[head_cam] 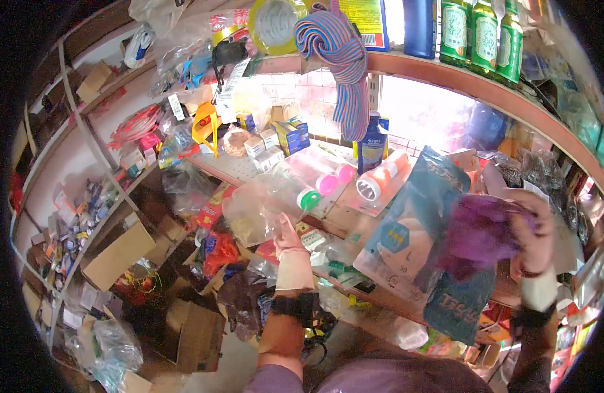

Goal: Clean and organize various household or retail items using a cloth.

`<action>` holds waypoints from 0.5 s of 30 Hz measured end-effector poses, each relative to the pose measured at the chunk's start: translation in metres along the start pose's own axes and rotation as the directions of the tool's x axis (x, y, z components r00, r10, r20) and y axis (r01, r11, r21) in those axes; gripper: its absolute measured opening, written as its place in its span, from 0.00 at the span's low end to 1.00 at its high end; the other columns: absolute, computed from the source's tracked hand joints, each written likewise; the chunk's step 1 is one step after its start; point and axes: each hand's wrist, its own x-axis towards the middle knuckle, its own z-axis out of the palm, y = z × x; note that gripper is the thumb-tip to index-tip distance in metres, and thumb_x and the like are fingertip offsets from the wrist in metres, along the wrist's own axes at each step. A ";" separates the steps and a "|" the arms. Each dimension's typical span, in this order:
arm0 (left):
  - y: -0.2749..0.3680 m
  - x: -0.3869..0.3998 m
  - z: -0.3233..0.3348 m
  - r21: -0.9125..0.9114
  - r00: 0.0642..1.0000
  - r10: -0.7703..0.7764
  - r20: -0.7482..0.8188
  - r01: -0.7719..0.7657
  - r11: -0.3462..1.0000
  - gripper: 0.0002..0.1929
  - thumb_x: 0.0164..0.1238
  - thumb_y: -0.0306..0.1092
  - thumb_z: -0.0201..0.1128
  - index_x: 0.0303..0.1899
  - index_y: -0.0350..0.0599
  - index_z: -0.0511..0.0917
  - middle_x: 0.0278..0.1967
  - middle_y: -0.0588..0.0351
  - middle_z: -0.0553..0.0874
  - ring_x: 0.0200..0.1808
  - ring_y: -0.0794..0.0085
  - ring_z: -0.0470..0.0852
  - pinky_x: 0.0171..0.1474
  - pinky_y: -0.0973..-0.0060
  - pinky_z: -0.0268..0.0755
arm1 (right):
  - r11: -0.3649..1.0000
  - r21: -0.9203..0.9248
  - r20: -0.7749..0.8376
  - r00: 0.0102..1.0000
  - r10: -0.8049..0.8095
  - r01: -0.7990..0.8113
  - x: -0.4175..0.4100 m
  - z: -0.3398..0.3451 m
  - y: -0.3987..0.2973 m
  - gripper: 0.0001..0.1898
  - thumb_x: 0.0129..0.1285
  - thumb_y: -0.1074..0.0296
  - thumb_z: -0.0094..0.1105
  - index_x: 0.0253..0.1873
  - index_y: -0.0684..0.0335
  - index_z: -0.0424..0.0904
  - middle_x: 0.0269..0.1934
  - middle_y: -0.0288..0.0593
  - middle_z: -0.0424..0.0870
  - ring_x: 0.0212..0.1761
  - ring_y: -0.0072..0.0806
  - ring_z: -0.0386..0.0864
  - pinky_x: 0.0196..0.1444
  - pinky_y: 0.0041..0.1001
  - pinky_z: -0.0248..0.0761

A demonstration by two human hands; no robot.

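Observation:
My right hand (pixel 532 236), in a pale glove and blurred, grips a bunched purple cloth (pixel 483 236) on the right. Directly left of the cloth, a large teal and clear plastic package (pixel 395 240) lies tilted over the shelf edge. My left hand (pixel 287 236), also gloved, reaches to a thin clear plastic bag (pixel 250 211) near the middle; its fingertips touch the bag, but their grip is unclear. Just beyond are clear bottles with a green cap (pixel 309 199) and pink caps (pixel 326 184). An orange and white flashlight (pixel 380 177) lies to their right.
A coiled striped rope (pixel 336 59) hangs from the upper shelf edge (pixel 419 66). Green glass bottles (pixel 481 39) stand above at right. Small boxes (pixel 267 147) sit on the middle shelf. Cardboard boxes (pixel 198 336) and plastic bags (pixel 117 344) crowd the lower left.

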 end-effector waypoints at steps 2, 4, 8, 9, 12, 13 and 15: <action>-0.008 0.009 -0.012 0.015 0.996 -0.006 -0.089 0.007 1.000 0.42 0.58 0.63 0.62 0.68 0.45 0.65 0.66 0.50 0.70 0.65 0.56 0.71 0.64 0.64 0.65 | 0.998 -0.044 0.242 0.969 0.057 -0.047 0.012 0.032 0.004 0.21 0.55 0.73 0.65 0.56 0.65 0.76 0.54 0.45 0.80 0.59 0.35 0.75 0.66 0.37 0.62; 0.005 -0.034 0.030 -0.156 0.994 0.101 0.044 -0.093 0.983 0.39 0.62 0.58 0.62 0.70 0.49 0.61 0.67 0.50 0.68 0.64 0.59 0.71 0.62 0.65 0.67 | 0.847 -0.443 0.580 0.815 0.019 0.295 0.027 0.034 0.031 0.30 0.54 0.61 0.68 0.62 0.59 0.72 0.63 0.51 0.72 0.68 0.47 0.67 0.70 0.45 0.56; 0.040 -0.068 0.054 0.148 0.953 0.302 -0.038 -0.293 0.945 0.39 0.66 0.52 0.61 0.73 0.48 0.55 0.70 0.49 0.62 0.67 0.62 0.66 0.62 0.68 0.68 | 0.772 -0.387 0.805 0.593 0.017 0.504 0.025 0.052 0.054 0.39 0.51 0.49 0.69 0.68 0.52 0.66 0.69 0.56 0.62 0.73 0.58 0.55 0.72 0.50 0.50; 0.060 -0.086 0.060 0.375 0.944 0.328 -0.017 -0.299 0.878 0.34 0.66 0.51 0.61 0.66 0.35 0.67 0.65 0.43 0.71 0.66 0.58 0.69 0.68 0.69 0.60 | 0.748 -0.425 0.826 0.557 0.090 0.510 0.025 0.053 0.052 0.41 0.50 0.46 0.69 0.69 0.51 0.64 0.71 0.56 0.58 0.73 0.60 0.52 0.73 0.50 0.50; 0.027 -0.053 0.043 -0.009 0.958 0.278 0.075 -0.278 0.961 0.29 0.68 0.43 0.60 0.65 0.35 0.67 0.67 0.41 0.68 0.68 0.58 0.67 0.69 0.69 0.58 | 0.766 -0.397 0.852 0.514 0.102 0.506 0.025 0.056 0.059 0.43 0.49 0.46 0.69 0.70 0.51 0.62 0.72 0.57 0.56 0.73 0.64 0.50 0.73 0.50 0.50; 0.015 -0.037 0.034 -0.008 0.958 0.280 0.066 -0.280 0.960 0.29 0.68 0.43 0.60 0.65 0.35 0.67 0.67 0.41 0.68 0.68 0.58 0.67 0.69 0.69 0.58 | 0.772 -0.373 0.857 0.511 0.073 0.515 0.025 0.058 0.059 0.42 0.47 0.49 0.71 0.68 0.52 0.65 0.71 0.57 0.57 0.73 0.62 0.52 0.73 0.49 0.51; 0.003 -0.013 0.024 -0.029 0.867 0.484 0.121 -0.484 0.874 0.28 0.70 0.36 0.57 0.67 0.38 0.63 0.64 0.54 0.73 0.60 0.68 0.75 0.60 0.71 0.68 | 0.776 -0.349 0.862 0.505 0.045 0.526 0.024 0.061 0.067 0.40 0.46 0.51 0.73 0.66 0.53 0.68 0.70 0.57 0.59 0.72 0.60 0.54 0.73 0.49 0.52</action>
